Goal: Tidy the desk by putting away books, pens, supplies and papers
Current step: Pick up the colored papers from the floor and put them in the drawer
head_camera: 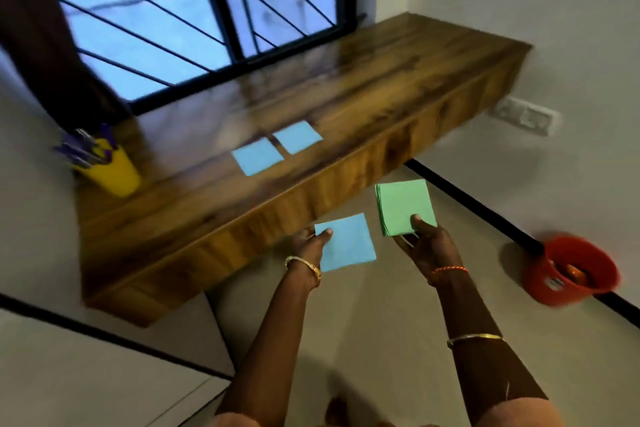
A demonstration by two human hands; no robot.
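My left hand pinched a single square sheet of light blue paper by its near left corner, thumb on top, holding it just off the front edge of the long wooden desk. My right hand gripped a stack of square green paper sheets, thumb pressed on the top sheet and fingers curled underneath; the stack was beside the blue sheet, apart from it, and also in front of the desk rather than on it. Two more light blue square papers lay flat on the desk top, side by side and nearly touching at one corner. A yellow cylindrical pen holder full of blue-purple pens stood at the desk's left end. A red plastic bucket sat on the floor against the wall to my right.
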